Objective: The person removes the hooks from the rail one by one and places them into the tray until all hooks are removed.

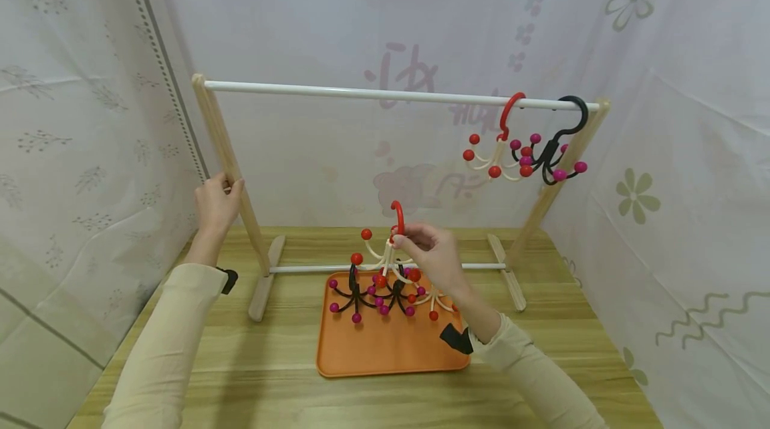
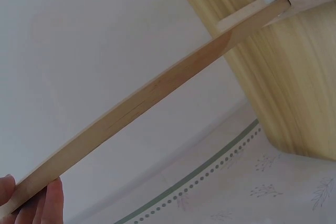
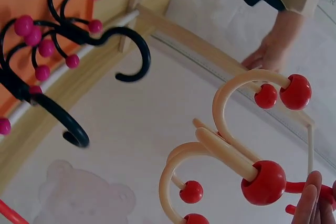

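— What's around me?
— I see a wooden counter with white flowery curtains on all sides. A rack stands on it, an orange tray in front.

— What's in my way?
— Two hooks hang on the rail. My left hand has its fingers wrapped round the rack's post. My right hand has its fingers pinching the cream hook above the tray, over more hooks.

We see a pale matt wood rack post, a smooth white rail, glossy plastic hooks, an orange plastic tray, and a wood-grain tabletop.
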Action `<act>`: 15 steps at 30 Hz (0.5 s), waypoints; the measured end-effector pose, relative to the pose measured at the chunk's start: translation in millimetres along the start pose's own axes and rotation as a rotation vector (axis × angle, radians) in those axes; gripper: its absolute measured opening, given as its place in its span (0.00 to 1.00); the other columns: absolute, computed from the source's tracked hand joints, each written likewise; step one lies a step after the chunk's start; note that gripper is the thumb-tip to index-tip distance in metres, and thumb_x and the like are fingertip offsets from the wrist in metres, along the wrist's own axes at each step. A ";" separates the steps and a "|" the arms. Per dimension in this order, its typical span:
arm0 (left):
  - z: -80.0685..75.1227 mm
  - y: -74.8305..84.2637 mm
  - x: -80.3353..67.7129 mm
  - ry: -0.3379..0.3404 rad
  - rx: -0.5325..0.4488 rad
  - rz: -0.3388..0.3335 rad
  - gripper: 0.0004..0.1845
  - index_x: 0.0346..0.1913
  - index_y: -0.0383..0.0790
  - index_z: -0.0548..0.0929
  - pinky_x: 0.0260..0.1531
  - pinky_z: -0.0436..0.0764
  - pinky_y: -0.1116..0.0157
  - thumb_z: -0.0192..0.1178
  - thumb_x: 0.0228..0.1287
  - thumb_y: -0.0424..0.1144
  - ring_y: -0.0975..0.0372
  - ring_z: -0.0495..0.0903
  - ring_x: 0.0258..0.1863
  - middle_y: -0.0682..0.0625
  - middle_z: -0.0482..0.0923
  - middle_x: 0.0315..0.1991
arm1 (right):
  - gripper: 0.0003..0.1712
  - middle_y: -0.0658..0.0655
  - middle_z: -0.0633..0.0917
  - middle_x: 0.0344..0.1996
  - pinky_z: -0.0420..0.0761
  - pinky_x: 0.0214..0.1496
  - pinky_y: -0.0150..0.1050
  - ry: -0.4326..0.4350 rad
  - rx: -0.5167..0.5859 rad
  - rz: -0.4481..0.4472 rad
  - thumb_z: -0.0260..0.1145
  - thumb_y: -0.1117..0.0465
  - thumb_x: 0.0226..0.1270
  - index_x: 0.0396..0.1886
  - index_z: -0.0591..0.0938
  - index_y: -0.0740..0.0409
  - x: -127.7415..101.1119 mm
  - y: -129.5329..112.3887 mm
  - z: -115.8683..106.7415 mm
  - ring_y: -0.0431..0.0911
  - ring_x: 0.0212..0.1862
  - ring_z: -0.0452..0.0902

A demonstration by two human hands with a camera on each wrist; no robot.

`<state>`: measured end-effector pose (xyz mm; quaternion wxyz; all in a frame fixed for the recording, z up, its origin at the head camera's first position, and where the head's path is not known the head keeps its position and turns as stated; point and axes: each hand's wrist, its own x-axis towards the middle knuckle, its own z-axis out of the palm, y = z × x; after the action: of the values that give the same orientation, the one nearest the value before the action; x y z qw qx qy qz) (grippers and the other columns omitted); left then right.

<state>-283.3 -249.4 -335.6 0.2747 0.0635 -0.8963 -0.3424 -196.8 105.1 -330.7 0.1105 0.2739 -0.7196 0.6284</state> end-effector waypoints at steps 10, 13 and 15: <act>1.0 -0.4 1.2 0.012 -0.001 0.010 0.13 0.30 0.25 0.73 0.40 0.73 0.49 0.48 0.65 0.36 0.40 0.74 0.41 0.29 0.75 0.40 | 0.09 0.64 0.82 0.31 0.78 0.35 0.41 -0.073 -0.005 0.100 0.62 0.70 0.57 0.37 0.79 0.72 -24.8 14.1 20.4 0.54 0.32 0.79; 1.4 -0.8 1.2 0.020 -0.006 0.020 0.13 0.30 0.25 0.72 0.40 0.73 0.49 0.49 0.65 0.35 0.40 0.74 0.41 0.28 0.75 0.40 | 0.10 0.63 0.82 0.30 0.78 0.34 0.38 -0.104 -0.018 0.112 0.62 0.69 0.57 0.37 0.79 0.72 -32.1 21.4 25.7 0.53 0.32 0.78; 1.4 -1.0 1.0 0.024 -0.011 0.027 0.13 0.30 0.25 0.72 0.40 0.73 0.48 0.49 0.64 0.35 0.40 0.74 0.41 0.28 0.74 0.40 | 0.10 0.63 0.82 0.30 0.78 0.34 0.38 -0.117 -0.024 0.108 0.62 0.69 0.57 0.37 0.79 0.72 -36.9 26.5 29.4 0.55 0.31 0.78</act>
<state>-285.0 -249.6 -336.7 0.2901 0.0540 -0.8918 -0.3428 -175.0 87.8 -377.2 0.0375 0.2696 -0.7460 0.6078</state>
